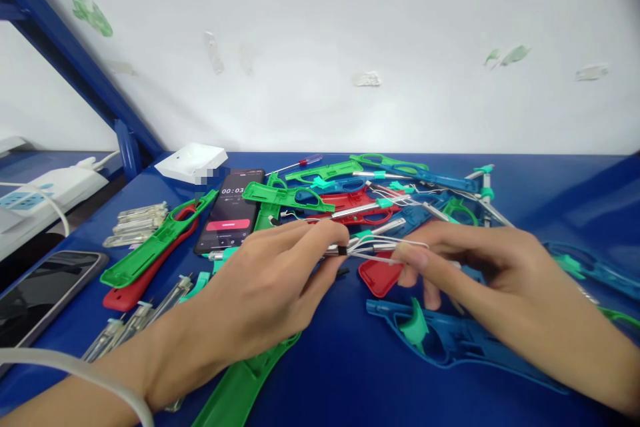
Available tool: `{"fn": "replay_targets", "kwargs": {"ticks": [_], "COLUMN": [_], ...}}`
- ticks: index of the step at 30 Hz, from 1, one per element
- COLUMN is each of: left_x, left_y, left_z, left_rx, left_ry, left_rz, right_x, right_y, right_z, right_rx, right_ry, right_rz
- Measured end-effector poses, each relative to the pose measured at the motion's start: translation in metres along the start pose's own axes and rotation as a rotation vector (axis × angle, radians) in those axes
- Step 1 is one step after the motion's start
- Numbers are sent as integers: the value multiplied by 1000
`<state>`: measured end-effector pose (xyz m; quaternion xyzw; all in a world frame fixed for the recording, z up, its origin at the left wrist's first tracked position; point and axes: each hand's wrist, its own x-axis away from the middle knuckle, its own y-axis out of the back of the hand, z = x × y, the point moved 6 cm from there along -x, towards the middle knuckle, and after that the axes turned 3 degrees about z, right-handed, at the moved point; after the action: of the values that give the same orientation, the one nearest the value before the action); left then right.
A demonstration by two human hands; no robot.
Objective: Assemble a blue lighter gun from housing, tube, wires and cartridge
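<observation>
My left hand (270,273) is closed, thumb and forefinger pinching a slim metal piece with a black end (343,251). White wires (373,240) run from that end to the right. Thumb and fingers of my right hand (485,273) are closed on the wires' other stretch. Just below the wires lies a red plastic shell piece (379,277). A blue plastic handle shell (465,340) with a teal trigger (415,327) rests under my right hand. Beneath my left wrist a green shell (245,387) is partly hidden.
A phone showing a timer (231,210) lies behind my left hand, and another phone (45,293) at the left edge. Green and red shells (160,240), metal parts (137,223), a white box (193,161) and a screwdriver (300,163) surround a pile of coloured shells (360,203).
</observation>
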<state>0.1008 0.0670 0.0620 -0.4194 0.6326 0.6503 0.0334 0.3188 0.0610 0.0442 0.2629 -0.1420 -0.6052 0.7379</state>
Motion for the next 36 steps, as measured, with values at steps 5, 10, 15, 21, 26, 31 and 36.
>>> {"fn": "replay_targets", "kwargs": {"ticks": [5, 10, 15, 21, 26, 31, 36], "left_x": [4, 5, 3, 6, 6, 7, 6], "left_y": [3, 4, 3, 5, 8, 9, 8], "left_z": [0, 0, 2, -1, -1, -3, 1], "left_rx": [-32, -59, -74, -78, -95, -110, -74], "left_ry": [0, -65, -95, -106, -61, -54, -26], "left_rz": [-58, -74, -75, -52, -31, -23, -36], "right_x": [-2, -2, 0, -2, -1, -4, -6], "right_y": [3, 1, -1, -3, -2, -3, -3], "right_z": [1, 1, -1, 1, 0, 2, 4], "right_rx": [10, 34, 13, 14, 18, 26, 40], "right_ry": [10, 2, -20, -15, -2, 0, 12], "right_rz": [18, 92, 46, 64, 60, 65, 53]}}
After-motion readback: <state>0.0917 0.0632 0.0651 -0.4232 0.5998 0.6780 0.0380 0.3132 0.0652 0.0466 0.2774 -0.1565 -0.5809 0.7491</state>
